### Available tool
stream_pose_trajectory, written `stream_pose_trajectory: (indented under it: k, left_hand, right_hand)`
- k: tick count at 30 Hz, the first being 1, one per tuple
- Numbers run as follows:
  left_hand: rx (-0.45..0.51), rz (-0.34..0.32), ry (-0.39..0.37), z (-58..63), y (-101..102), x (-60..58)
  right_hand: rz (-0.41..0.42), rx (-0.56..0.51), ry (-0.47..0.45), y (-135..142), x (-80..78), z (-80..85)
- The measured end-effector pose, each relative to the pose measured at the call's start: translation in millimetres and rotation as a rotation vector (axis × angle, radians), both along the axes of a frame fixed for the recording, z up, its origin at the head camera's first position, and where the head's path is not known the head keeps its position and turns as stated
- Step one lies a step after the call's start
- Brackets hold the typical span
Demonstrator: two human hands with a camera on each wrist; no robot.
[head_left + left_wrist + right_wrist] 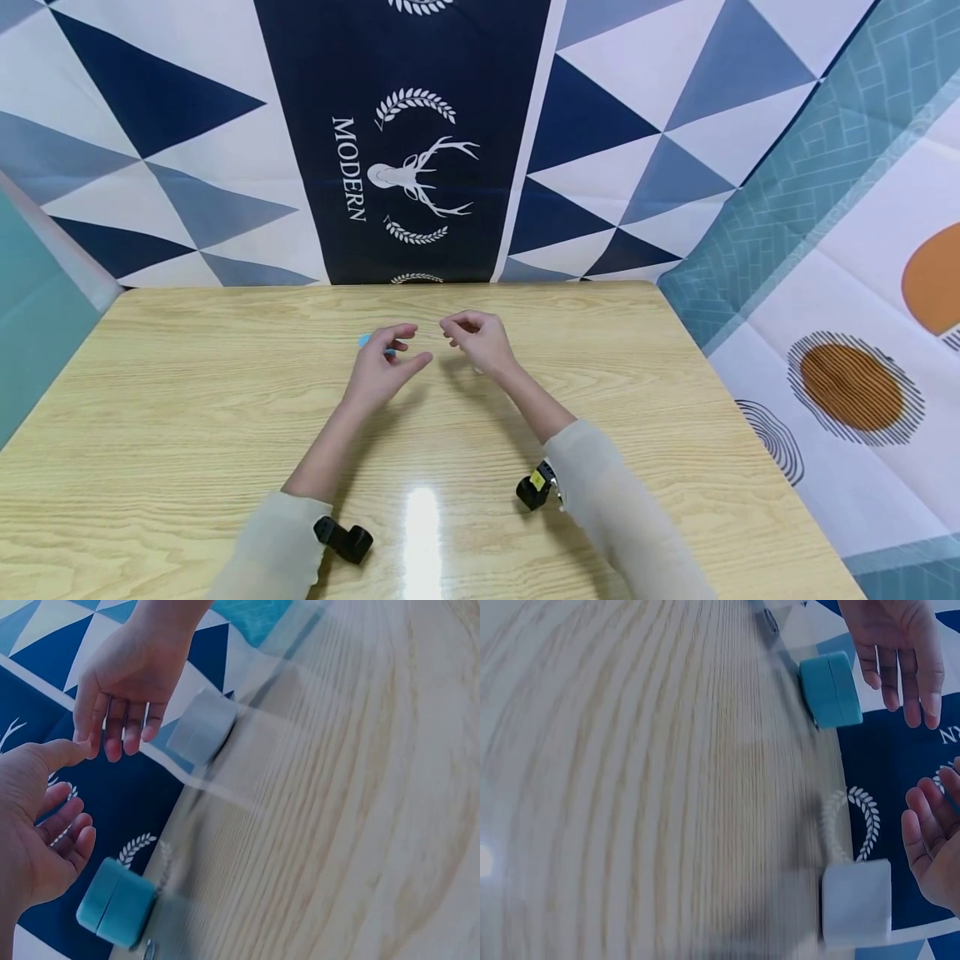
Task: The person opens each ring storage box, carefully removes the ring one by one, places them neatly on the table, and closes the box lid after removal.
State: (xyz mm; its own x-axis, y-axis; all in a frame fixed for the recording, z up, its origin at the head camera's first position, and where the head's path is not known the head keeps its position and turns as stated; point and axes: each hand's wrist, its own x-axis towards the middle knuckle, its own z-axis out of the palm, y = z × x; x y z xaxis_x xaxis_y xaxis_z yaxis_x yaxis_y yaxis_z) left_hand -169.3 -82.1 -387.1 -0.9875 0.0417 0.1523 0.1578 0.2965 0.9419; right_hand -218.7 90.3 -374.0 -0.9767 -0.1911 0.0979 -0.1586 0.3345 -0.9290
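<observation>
My left hand [381,367] hovers above the table with its fingers loosely bent and nothing in them. Partly hidden behind it is a teal rounded case [116,904] with a seam, resting on the table; only bits of blue show in the head view. Across a small gap, my right hand [483,340] is also raised. Its fingers hang relaxed and hold nothing in the left wrist view. A white rounded box [857,902] stands on the table near the right hand, which mostly hides it in the head view.
Both things stand on a wood-grain table [187,433] towards its far side. A small metallic piece [150,950] lies beside the teal case. Patterned cloth [420,167] hangs behind the table's far edge, with more cloth at the sides.
</observation>
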Motion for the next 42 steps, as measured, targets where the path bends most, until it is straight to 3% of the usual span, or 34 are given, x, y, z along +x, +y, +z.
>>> stream_pose_trajectory:
  k: [6,11,19,31,42]
  left_hand:
    - [-0.012,-0.017,0.012,-3.6,11.2,-2.1]
    - [-0.02,-0.036,0.016,-7.5,17.8,-4.5]
    - [-0.025,-0.05,0.005,-9.8,27.8,-7.3]
    - [-0.061,-0.049,-0.024,-15.8,35.9,-12.6]
    - [-0.083,-0.068,-0.051,-19.9,44.0,-16.1]
  right_hand:
    - [-0.021,-0.036,-0.05,14.2,-1.4,7.7]
    - [-0.035,-0.029,-0.04,23.5,4.4,17.8]
    - [-0.089,-0.001,0.015,42.4,-7.1,-0.7]
    - [-0.163,0.05,0.009,63.7,-11.7,-5.8]
    - [-0.176,0.138,0.027,78.4,-10.3,-11.6]
